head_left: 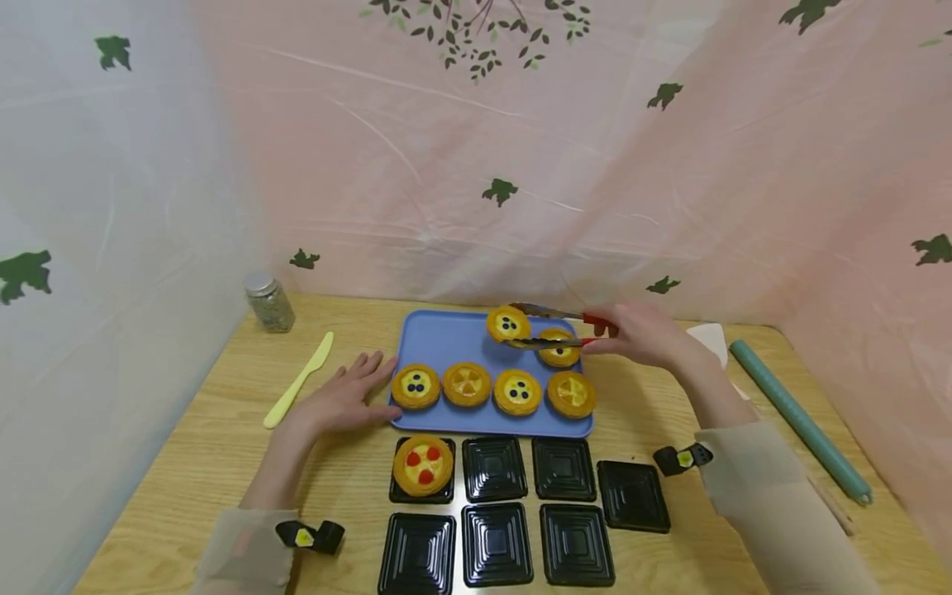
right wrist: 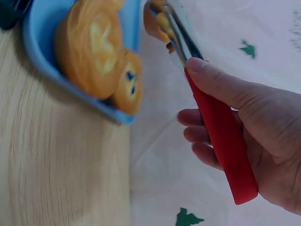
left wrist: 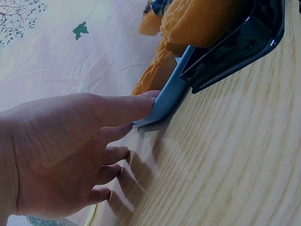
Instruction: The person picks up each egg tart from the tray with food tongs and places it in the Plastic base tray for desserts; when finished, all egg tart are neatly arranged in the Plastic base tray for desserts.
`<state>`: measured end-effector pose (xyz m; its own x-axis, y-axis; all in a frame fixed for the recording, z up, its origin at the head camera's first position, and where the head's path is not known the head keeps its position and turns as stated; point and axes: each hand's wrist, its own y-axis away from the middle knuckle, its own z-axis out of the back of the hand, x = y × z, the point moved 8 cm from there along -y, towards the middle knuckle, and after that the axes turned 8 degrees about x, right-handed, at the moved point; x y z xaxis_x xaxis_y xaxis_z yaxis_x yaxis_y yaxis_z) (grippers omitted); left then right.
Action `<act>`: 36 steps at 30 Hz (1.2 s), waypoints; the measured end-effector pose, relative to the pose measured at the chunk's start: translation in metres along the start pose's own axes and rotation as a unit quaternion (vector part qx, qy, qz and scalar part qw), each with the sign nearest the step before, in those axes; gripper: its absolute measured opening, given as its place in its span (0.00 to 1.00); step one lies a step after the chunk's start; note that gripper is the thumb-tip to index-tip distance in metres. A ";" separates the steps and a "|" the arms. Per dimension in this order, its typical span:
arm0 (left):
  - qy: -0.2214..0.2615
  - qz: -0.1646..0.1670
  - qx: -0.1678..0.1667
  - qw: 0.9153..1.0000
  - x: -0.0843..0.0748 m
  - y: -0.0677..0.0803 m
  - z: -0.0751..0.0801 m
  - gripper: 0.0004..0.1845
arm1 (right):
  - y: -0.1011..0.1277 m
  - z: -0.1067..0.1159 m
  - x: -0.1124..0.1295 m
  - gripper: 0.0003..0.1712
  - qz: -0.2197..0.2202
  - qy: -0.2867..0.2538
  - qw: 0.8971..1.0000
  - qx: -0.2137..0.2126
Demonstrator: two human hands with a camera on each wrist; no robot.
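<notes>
My right hand [head_left: 640, 333] holds red-handled tongs [right wrist: 221, 141]. Between the tongs' tips is a tart with dark berries [head_left: 508, 324], over the far part of a blue tray [head_left: 435, 340]. Another berry tart [head_left: 559, 357] sits just right of it, partly behind the lower tong arm. Along the tray's near side is a row of several tarts, some with berries, some with yellow fruit, such as the one at the right end [head_left: 571, 394]. My left hand [head_left: 338, 401] spreads its fingers beside the tray's left edge, its thumb touching the rim in the left wrist view.
Several black square plastic trays [head_left: 494, 468] stand in two rows nearer me; one bears a red-topped tart [head_left: 423, 465]. At left lie a yellow knife [head_left: 301, 384] and a glass jar [head_left: 271, 307]. A green rolling pin [head_left: 799, 421] and a white utensil [head_left: 710, 340] are at right.
</notes>
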<state>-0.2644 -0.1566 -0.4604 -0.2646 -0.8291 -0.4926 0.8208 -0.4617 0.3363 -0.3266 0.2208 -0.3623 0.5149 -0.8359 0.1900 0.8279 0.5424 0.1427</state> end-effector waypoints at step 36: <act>-0.003 -0.001 0.002 1.000 -0.001 -0.001 -0.001 0.48 | 0.099 -0.038 0.076 0.30 0.059 -0.022 0.998 0.024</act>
<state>-0.2643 -0.1553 -0.4607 -0.2697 -0.8300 -0.4881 0.8182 -0.4648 0.3383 -0.1966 0.2081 -0.3706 0.5975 -0.7619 0.2500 0.7499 0.6413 0.1625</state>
